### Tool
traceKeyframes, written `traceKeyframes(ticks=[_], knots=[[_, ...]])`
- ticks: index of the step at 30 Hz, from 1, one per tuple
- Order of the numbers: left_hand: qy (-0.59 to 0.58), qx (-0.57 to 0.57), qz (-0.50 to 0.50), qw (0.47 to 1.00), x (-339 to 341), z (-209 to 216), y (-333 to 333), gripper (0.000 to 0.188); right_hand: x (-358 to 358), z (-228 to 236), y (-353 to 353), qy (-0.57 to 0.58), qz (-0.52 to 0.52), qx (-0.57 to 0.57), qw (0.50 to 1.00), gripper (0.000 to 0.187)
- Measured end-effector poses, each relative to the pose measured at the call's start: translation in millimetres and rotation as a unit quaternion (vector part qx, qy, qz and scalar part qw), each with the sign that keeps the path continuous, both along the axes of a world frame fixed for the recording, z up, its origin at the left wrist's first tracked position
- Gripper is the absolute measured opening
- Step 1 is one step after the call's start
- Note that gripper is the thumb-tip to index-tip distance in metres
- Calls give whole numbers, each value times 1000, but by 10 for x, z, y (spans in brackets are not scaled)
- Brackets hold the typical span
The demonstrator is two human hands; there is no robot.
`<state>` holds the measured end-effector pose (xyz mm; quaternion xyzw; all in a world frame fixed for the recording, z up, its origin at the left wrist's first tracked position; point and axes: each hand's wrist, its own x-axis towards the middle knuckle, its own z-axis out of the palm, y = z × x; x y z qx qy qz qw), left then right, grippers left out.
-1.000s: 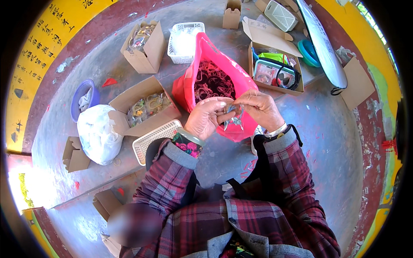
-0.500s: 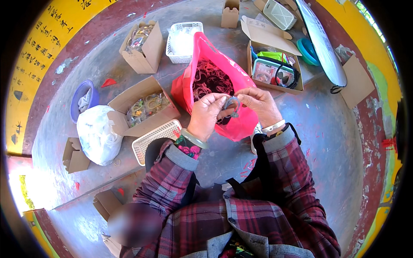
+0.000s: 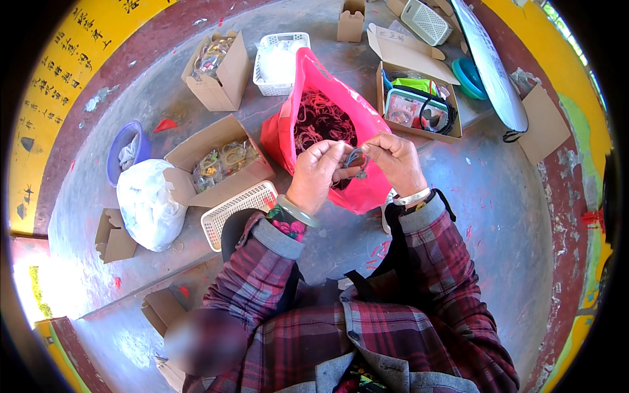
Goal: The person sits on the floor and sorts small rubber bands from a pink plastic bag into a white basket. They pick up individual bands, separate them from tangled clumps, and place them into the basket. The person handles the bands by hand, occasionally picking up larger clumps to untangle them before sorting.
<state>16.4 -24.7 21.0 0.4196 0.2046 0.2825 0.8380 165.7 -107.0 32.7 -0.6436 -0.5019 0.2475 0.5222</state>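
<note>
In front of me, my left hand (image 3: 314,171) and my right hand (image 3: 398,162) are raised over the near side of a large pink-red bag (image 3: 372,187). Between their fingertips is a small grey-blue cord loop (image 3: 356,159), which looks like a braided bracelet. The left thumb and fingers pinch one side of it. My right thumb and forefinger close on its other side, where the finest detail is too small to make out. Inside the bag lies a heap of thin red and dark cords (image 3: 321,118).
Left of the bag are a cardboard box (image 3: 252,167) of small bagged pieces, a cream basket (image 3: 216,226), a stuffed white plastic bag (image 3: 147,209) and a purple basin (image 3: 113,157). Farther off stand another filled box (image 3: 229,75), a white basket (image 3: 283,88) and an open box (image 3: 429,134).
My fingertips have shifted slightly on the cord loop, and it now looks narrower and more bunched. The right hand has moved a little to the left. The bag has hardly moved.
</note>
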Motion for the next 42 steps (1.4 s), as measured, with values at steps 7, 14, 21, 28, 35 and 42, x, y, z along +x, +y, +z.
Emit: traceKeyframes(ticks=[7, 14, 21, 28, 35, 42], knots=[[60, 48, -23, 997, -23, -55, 32, 13, -2, -40, 19, -44, 30, 25, 998, 10], [43, 22, -27, 998, -35, -32, 27, 13, -47, -29, 12, 115, 52, -38, 991, 10], [35, 24, -37, 998, -26, -11, 30, 15, -11, -5, -11, 201, 56, -34, 977, 9], [67, 62, -39, 995, -60, -29, 73, 21, 57, -34, -22, 110, 40, -38, 992, 12], [148, 192, -17, 970, -143, -22, 111, 15, 1, -63, -3, 54, 41, -46, 997, 11], [123, 188, 134, 965, -542, 277, 208, 14, -14, -57, 61, 112, -5, -13, 994, 18]])
